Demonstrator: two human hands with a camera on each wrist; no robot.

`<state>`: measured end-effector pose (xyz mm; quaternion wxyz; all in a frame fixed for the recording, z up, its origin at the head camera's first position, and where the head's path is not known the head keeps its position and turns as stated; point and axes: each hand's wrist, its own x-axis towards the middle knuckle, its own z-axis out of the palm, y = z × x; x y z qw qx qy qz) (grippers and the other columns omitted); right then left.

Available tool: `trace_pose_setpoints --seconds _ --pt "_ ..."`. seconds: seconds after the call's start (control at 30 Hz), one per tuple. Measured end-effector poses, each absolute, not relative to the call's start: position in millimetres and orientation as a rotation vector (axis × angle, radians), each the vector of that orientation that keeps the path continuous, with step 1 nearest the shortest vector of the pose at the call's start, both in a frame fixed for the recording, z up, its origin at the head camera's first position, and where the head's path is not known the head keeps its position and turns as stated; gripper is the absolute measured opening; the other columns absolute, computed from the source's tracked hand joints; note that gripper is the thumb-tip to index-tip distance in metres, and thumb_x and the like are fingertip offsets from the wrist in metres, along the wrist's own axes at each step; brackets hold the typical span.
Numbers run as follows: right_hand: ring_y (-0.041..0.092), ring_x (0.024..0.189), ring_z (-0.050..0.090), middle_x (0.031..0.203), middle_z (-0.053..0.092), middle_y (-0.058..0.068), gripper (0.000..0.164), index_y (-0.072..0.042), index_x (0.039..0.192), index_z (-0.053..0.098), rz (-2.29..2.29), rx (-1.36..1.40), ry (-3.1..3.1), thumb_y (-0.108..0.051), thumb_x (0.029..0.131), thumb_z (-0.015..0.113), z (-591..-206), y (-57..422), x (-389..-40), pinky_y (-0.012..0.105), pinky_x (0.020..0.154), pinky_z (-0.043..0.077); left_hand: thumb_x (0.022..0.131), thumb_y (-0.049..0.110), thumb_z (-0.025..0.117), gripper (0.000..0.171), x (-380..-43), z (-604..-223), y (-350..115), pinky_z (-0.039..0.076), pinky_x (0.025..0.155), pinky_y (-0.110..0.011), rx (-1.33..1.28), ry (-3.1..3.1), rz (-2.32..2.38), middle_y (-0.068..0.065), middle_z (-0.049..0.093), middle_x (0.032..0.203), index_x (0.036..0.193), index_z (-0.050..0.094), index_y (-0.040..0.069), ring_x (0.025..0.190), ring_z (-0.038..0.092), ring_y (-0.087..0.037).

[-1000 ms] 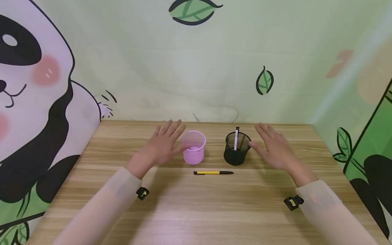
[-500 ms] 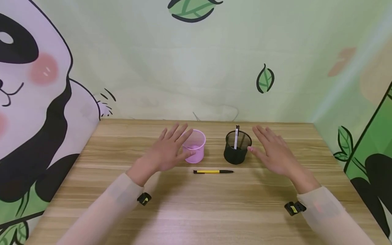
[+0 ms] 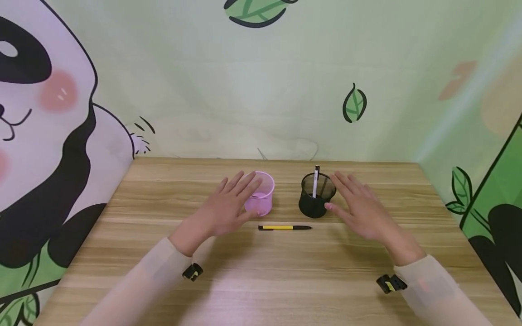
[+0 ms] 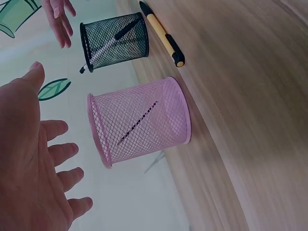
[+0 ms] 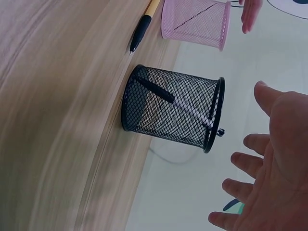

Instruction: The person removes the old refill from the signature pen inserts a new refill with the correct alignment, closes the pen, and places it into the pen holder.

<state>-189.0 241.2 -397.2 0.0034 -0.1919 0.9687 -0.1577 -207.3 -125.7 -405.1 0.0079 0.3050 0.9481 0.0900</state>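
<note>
My left hand [image 3: 224, 206] hovers in front of the pink mesh pen cup [image 4: 139, 122], fingers spread and holding nothing; in the head view it overlaps the cup's left side. Beside the black mesh pen cup [image 5: 171, 108] is my right hand [image 3: 360, 208], its fingers straight and its thumb near the cup's right side. A white and black pen [image 3: 316, 181] leans inside the black cup and sticks out above the rim. On the table in front of the two cups lies a yellow and black pen [image 3: 285, 227], pointing right.
The wooden table [image 3: 293, 280] ends at a backdrop [image 3: 195, 99] printed with a panda and leaves. Small black devices with yellow marks sit at both wrists, the left device [image 3: 192, 271] and the right device [image 3: 391, 284].
In the head view, my left hand has moved right and slightly down, over the pink cup. My right hand has come left, nearer the black cup. The cups and pens stay put.
</note>
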Motion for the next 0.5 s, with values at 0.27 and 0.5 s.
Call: trace_pose_setpoints --seconds 0.27,0.5 --pt "0.045 0.159 0.012 0.174 0.016 0.011 0.078 -0.014 0.166 0.02 -0.496 -0.619 3.037 -0.055 0.106 0.049 -401 238 -184 0.072 0.121 0.014 0.106 0.062 0.042 0.079 -203 -408 -124 0.012 0.128 -0.059 0.955 2.962 0.279 -0.003 0.009 0.176 0.168 0.013 0.022 0.163 0.006 -0.031" --pt "0.045 0.159 0.012 0.174 0.015 0.009 0.078 -0.015 0.166 0.02 -0.502 -0.645 3.031 -0.055 0.106 0.048 -402 233 -177 0.071 0.122 0.013 0.105 0.067 0.039 0.082 -196 -408 -120 0.012 0.128 -0.059 0.969 2.955 0.308 -0.004 0.008 0.176 0.168 0.012 0.021 0.163 0.008 -0.031"
